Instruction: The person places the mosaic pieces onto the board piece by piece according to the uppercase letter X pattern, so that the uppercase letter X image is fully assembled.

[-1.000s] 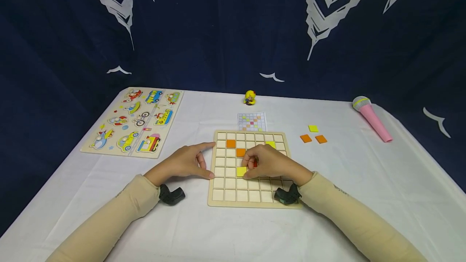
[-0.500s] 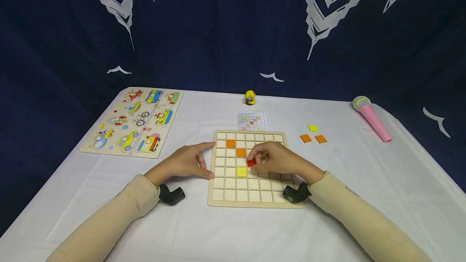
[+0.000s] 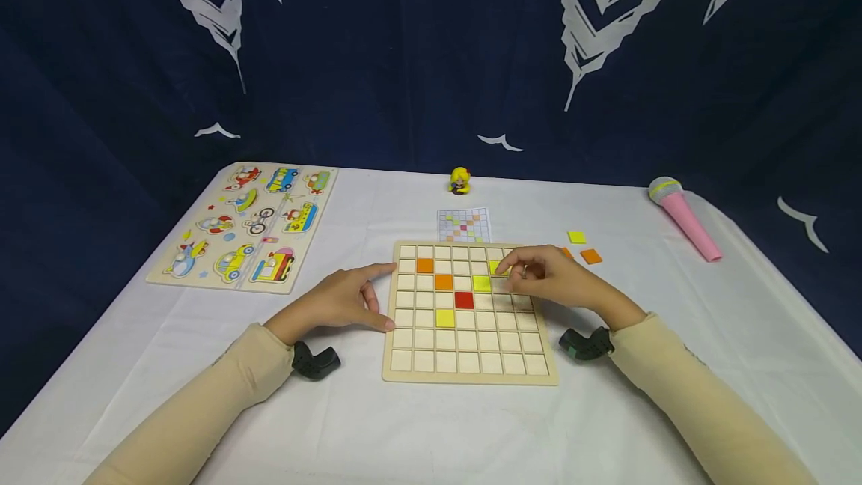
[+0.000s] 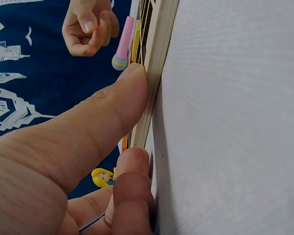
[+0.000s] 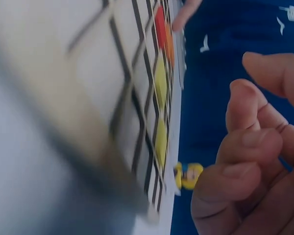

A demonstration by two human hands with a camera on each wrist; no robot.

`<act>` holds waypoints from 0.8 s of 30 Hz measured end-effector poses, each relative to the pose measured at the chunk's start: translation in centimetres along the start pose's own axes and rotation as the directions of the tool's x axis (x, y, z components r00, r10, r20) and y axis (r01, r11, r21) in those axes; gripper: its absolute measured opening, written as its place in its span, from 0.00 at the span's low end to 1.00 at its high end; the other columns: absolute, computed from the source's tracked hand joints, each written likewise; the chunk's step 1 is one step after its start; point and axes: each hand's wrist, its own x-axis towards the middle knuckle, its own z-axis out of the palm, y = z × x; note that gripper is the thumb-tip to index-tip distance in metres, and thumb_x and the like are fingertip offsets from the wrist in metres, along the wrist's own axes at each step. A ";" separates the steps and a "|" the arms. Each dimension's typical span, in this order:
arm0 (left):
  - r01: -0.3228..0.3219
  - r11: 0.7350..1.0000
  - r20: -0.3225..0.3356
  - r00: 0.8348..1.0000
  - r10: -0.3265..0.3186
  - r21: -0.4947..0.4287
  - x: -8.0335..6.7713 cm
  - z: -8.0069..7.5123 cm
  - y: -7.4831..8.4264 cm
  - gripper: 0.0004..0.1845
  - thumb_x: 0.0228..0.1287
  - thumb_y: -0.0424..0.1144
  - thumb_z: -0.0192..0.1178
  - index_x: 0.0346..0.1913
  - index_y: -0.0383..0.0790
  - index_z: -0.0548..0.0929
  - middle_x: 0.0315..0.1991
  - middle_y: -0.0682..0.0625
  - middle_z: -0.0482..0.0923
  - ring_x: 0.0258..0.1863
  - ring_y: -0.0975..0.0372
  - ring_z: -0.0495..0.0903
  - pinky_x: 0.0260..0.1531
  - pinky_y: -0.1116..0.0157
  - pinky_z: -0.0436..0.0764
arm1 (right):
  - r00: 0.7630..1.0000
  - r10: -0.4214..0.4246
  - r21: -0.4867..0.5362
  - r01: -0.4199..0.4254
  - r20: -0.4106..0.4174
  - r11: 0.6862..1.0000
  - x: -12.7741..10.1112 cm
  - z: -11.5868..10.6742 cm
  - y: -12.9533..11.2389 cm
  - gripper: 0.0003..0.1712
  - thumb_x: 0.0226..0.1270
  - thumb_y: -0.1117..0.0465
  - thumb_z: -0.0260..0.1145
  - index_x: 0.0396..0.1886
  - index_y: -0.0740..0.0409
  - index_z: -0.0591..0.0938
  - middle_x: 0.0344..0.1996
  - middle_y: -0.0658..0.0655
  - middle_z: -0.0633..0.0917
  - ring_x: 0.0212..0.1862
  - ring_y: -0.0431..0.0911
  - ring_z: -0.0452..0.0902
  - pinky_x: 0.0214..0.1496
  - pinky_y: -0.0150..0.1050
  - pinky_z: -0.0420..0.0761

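1. The right hand has left the middle of the grid board and now hovers over its upper right cells, beside the yellow tile there.
2. The red tile, which those fingers covered a moment ago, now lies uncovered in its cell with nothing touching it, so it looks placed.
3. A second yellow tile now shows just up and right of the red one.
4. The right fingers are loosely curled and appear to hold nothing.
5. The left hand has not moved: its straight fingers and thumb press the board's left edge, steadying it on the worktop.
6. Spare orange tiles lie beyond the right hand.
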 end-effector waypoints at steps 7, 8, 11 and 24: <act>-0.007 1.000 0.001 1.000 0.007 -0.009 0.0 0.0 -0.1 0.55 0.54 0.44 0.86 0.82 0.35 0.68 0.29 0.52 0.83 0.24 0.61 0.75 0.31 0.64 0.73 | 0.994 -0.026 0.063 0.033 -0.108 0.997 -1.2 -2.3 1.1 0.12 0.74 0.75 0.66 0.53 0.76 0.83 0.32 0.51 0.82 0.33 0.42 0.80 0.37 0.31 0.77; -0.007 1.000 0.002 1.000 0.007 -0.011 0.0 0.0 -0.1 0.55 0.54 0.44 0.86 0.82 0.34 0.68 0.29 0.52 0.83 0.24 0.61 0.75 0.31 0.64 0.73 | 0.991 -0.029 0.068 0.038 -0.128 0.997 -1.3 -2.6 1.2 0.12 0.74 0.75 0.66 0.54 0.77 0.83 0.32 0.51 0.82 0.34 0.43 0.81 0.37 0.31 0.78; -0.007 1.000 0.004 1.000 0.007 -0.011 0.0 0.0 0.0 0.55 0.54 0.45 0.86 0.82 0.35 0.68 0.29 0.52 0.83 0.24 0.61 0.75 0.31 0.64 0.72 | 0.981 -0.018 0.074 0.033 -0.195 0.997 -1.7 -3.4 1.7 0.12 0.75 0.73 0.67 0.54 0.76 0.83 0.32 0.49 0.82 0.31 0.42 0.79 0.34 0.32 0.78; -0.007 1.000 0.001 1.000 0.007 -0.004 0.0 0.1 -0.1 0.55 0.54 0.45 0.86 0.82 0.35 0.68 0.29 0.52 0.83 0.24 0.61 0.75 0.31 0.63 0.72 | 0.920 0.131 0.089 -0.106 -0.368 0.990 -3.9 -7.5 4.7 0.07 0.79 0.66 0.68 0.53 0.57 0.86 0.24 0.47 0.77 0.24 0.45 0.71 0.30 0.38 0.74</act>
